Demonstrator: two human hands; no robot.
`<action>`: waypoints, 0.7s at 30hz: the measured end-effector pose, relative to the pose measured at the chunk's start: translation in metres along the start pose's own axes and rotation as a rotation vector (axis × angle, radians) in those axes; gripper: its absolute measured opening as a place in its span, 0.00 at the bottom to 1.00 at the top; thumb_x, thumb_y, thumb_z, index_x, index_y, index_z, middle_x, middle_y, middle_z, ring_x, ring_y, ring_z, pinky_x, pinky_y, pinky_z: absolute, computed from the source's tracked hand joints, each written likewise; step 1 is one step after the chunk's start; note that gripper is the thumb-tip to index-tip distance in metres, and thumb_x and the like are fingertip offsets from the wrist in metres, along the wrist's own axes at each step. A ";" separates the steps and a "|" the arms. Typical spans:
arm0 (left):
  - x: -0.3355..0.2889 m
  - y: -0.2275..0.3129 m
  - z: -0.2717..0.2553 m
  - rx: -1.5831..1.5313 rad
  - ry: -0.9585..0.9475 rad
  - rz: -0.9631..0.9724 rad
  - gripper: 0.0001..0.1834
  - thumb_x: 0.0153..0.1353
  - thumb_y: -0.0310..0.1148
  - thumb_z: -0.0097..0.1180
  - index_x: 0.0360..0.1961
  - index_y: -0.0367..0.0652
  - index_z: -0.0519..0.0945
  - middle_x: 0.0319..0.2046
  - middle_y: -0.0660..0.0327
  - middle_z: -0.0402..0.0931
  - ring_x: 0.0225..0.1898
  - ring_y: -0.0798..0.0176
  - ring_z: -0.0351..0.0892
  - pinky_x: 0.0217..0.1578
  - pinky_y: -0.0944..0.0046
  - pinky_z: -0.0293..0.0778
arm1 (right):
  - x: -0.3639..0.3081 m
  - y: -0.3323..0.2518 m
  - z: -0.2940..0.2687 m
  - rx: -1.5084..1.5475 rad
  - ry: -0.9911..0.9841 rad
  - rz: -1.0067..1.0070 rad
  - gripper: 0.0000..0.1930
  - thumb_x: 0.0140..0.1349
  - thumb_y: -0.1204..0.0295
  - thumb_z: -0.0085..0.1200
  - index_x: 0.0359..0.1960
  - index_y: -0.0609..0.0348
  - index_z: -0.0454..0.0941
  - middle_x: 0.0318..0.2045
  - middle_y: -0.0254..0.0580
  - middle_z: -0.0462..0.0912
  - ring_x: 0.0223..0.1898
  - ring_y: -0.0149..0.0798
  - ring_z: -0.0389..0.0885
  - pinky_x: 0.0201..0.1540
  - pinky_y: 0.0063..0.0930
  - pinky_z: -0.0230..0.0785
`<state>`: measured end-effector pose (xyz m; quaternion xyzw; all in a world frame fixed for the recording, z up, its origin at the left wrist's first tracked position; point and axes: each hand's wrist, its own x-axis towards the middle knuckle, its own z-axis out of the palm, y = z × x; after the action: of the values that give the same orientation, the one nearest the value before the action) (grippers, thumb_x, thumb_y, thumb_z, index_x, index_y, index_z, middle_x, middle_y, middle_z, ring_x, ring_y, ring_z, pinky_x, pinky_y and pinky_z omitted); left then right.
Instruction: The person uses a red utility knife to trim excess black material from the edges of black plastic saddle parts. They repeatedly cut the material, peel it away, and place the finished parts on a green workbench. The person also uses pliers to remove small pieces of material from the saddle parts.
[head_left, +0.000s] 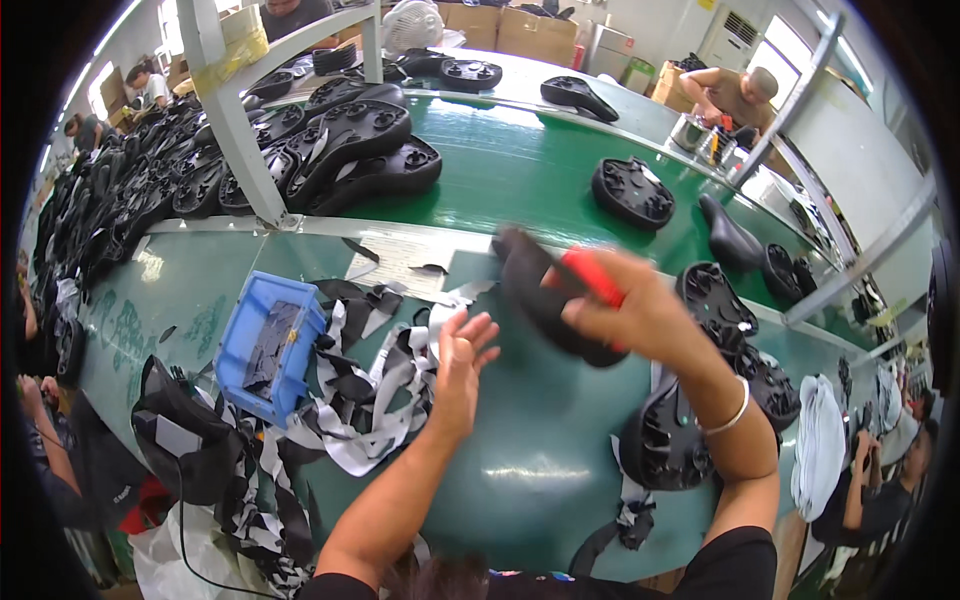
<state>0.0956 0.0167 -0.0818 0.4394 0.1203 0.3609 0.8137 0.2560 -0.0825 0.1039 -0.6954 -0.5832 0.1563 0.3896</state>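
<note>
My right hand (pixel 630 300) is closed around a red-handled tool (pixel 592 276), whose working end I cannot make out. A black bicycle saddle (pixel 530 290), smeared by motion, is under and beside its fingers; whether they grip the saddle too is unclear. My left hand (pixel 462 365) is open, palm turned toward the saddle, fingers apart and not touching it. Beside its wrist lies a heap of black and white trimmed strips (pixel 375 400). Several saddles (pixel 665 430) rest upside down next to my right forearm.
A blue bin (pixel 262 345) with dark scraps stands on the green worktable (pixel 530 510). Left of it is a black bag-like container (pixel 185 430). Beyond, a green conveyor belt (pixel 500 160) carries saddles, piled at the left. Metal posts (pixel 235 120) rise by it. A co-worker (pixel 730 95) sits across.
</note>
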 end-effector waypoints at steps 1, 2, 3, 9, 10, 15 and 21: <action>-0.002 0.008 0.004 0.033 -0.016 -0.009 0.43 0.64 0.65 0.37 0.68 0.44 0.47 0.64 0.45 0.55 0.63 0.54 0.58 0.61 0.54 0.55 | -0.015 -0.003 0.005 -0.040 -0.072 -0.042 0.13 0.51 0.74 0.58 0.41 0.58 0.79 0.28 0.28 0.75 0.27 0.20 0.71 0.28 0.16 0.64; -0.001 0.008 0.001 -0.085 -0.042 0.033 0.44 0.64 0.60 0.45 0.67 0.41 0.46 0.62 0.45 0.56 0.64 0.53 0.58 0.61 0.53 0.58 | -0.020 0.004 0.007 -0.050 -0.130 -0.102 0.13 0.51 0.74 0.59 0.40 0.59 0.80 0.28 0.29 0.76 0.27 0.20 0.71 0.29 0.16 0.64; -0.003 0.011 -0.001 -0.146 -0.003 -0.050 0.43 0.63 0.56 0.48 0.68 0.42 0.45 0.62 0.45 0.57 0.63 0.53 0.59 0.60 0.53 0.60 | -0.018 0.004 -0.002 0.121 -0.113 0.142 0.15 0.51 0.75 0.57 0.43 0.59 0.78 0.28 0.30 0.77 0.25 0.21 0.72 0.28 0.17 0.65; 0.002 0.019 0.003 0.098 -0.162 -0.231 0.43 0.60 0.41 0.58 0.68 0.43 0.47 0.57 0.46 0.66 0.55 0.57 0.69 0.57 0.57 0.64 | 0.052 0.203 -0.063 0.694 0.575 0.612 0.19 0.50 0.81 0.55 0.47 0.59 0.70 0.30 0.41 0.76 0.23 0.34 0.75 0.25 0.24 0.73; 0.002 0.021 0.000 0.174 -0.194 -0.227 0.42 0.59 0.40 0.58 0.68 0.42 0.48 0.56 0.47 0.68 0.53 0.58 0.71 0.57 0.58 0.64 | 0.062 0.234 -0.061 0.738 0.633 0.624 0.20 0.50 0.81 0.55 0.47 0.58 0.70 0.30 0.41 0.75 0.23 0.35 0.75 0.25 0.26 0.74; -0.003 0.018 0.009 0.364 -0.179 -0.229 0.30 0.59 0.30 0.57 0.62 0.38 0.64 0.51 0.50 0.72 0.53 0.60 0.72 0.55 0.61 0.69 | 0.096 0.329 -0.030 0.867 0.934 0.562 0.19 0.49 0.81 0.56 0.44 0.55 0.71 0.32 0.38 0.73 0.25 0.40 0.75 0.25 0.37 0.77; 0.005 0.018 0.010 0.521 -0.187 -0.111 0.18 0.58 0.29 0.53 0.49 0.33 0.76 0.44 0.58 0.77 0.47 0.66 0.74 0.51 0.68 0.68 | 0.064 0.286 -0.041 0.742 0.846 0.603 0.14 0.54 0.74 0.59 0.42 0.54 0.71 0.32 0.36 0.73 0.27 0.42 0.79 0.29 0.36 0.81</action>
<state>0.0958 0.0204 -0.0609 0.6581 0.1574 0.2305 0.6993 0.4985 -0.0422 -0.0614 -0.6495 -0.0645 0.1626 0.7400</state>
